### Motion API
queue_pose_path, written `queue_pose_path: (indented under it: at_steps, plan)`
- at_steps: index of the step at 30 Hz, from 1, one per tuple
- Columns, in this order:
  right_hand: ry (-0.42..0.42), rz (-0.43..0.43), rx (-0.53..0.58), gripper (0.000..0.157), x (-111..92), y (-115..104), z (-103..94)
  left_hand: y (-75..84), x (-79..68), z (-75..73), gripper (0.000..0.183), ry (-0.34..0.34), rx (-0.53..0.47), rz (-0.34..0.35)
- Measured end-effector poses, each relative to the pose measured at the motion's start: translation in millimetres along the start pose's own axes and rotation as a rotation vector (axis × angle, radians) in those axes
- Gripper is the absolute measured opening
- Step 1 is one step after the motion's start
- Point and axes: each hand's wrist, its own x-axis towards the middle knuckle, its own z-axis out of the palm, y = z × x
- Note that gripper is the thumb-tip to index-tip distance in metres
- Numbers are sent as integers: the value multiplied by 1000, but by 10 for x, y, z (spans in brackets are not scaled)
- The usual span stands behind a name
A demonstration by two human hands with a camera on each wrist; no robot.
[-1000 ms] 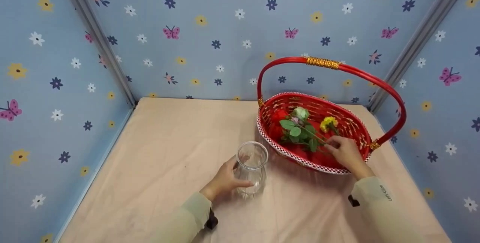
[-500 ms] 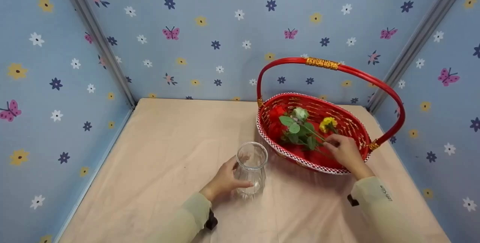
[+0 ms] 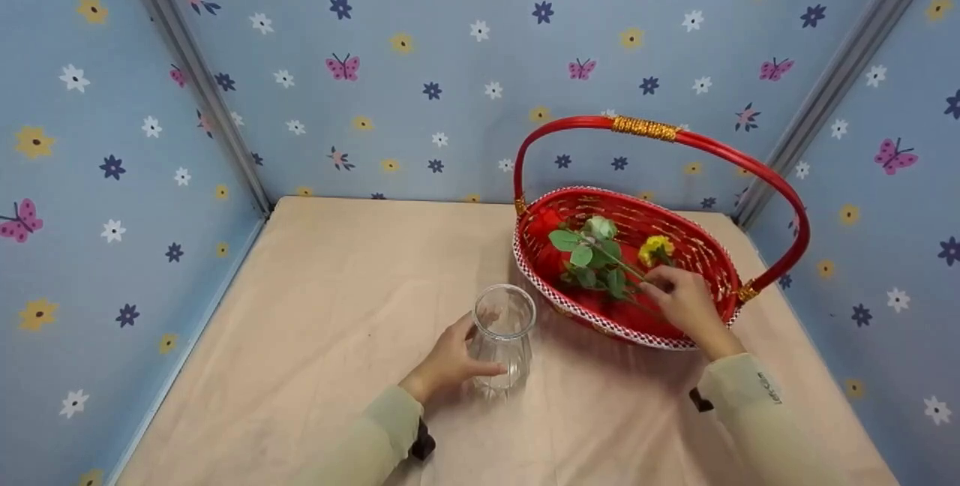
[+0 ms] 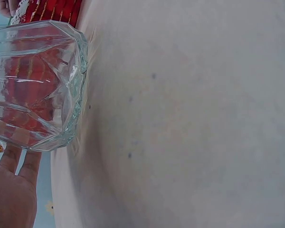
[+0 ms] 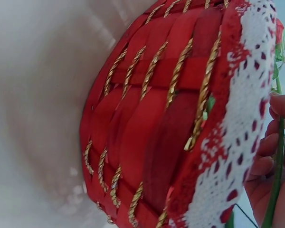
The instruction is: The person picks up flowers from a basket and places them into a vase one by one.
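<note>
We mark right grip (image 3: 679, 302) pinching the rose (image 3: 581, 255), ahead-left of it: likely light, bendy; hold by its stem (image 5: 280, 142). Left grip (image 3: 446, 366) wraps the vase (image 3: 510, 343): probably slick, breakable.

We see pale blue walls (image 3: 450, 28) with printed flowers and butterflies, grey corner posts (image 3: 193, 70) and a peach cloth-covered table (image 3: 360, 268).

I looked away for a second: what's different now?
The right hand still pinches the leafy stem; both have shifted slightly to the person's left. Nothing was newly grasped or let go. The left hand, glass vase and red basket stayed put.
</note>
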Motion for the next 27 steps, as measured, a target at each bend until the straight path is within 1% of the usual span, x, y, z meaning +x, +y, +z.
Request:
queue_pose_path:
  at_steps: [3,8,17,22,27]
  plan:
    - [1,-12,15,5,7,-36,10,-36,4,-6,89,-11,-4,-2]
    - [5,-34,45,8,23,-107,26,-47,9,-14,88,-25,-3,8]
    - [-7,-54,90,4,41,-220,61,-47,7,-10,92,-15,14,20]
    - [-21,-60,119,6,44,-287,73,-43,7,-8,94,-14,9,23]
    - [-23,-67,126,7,47,-341,83,-47,9,-9,93,-6,3,19]
